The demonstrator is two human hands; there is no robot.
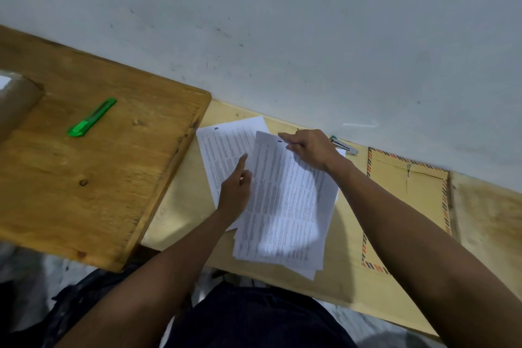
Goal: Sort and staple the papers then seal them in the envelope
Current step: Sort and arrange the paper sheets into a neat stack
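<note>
**Mia:** What is closest to us?

**Ben:** The pile of papers (285, 206), in the middle of the pale worktop (180, 206). The left hand (236, 192) lies on the sheets with its pointer finger out straight. It grips nothing.

**Mia:** And the right hand (308, 150)?

**Ben:** It is at about one o'clock from the left hand. It pinches the top corner of the top sheet, I think.

**Mia:** What is the job now?

**Ben:** Sorting, I think. One sheet (226, 144) with a number on it peeks out at eleven o'clock. To do it well, press the pile flat, lift one sheet only, and read its number first.

**Mia:** What is farther away?

**Ben:** The envelope (409, 200) with the striped edge lies at three o'clock. The stapler (346, 147) sits by the wall, just past the right hand. Far off at ten o'clock, a green cutter (91, 117) lies on the darker board (99, 178).
</note>
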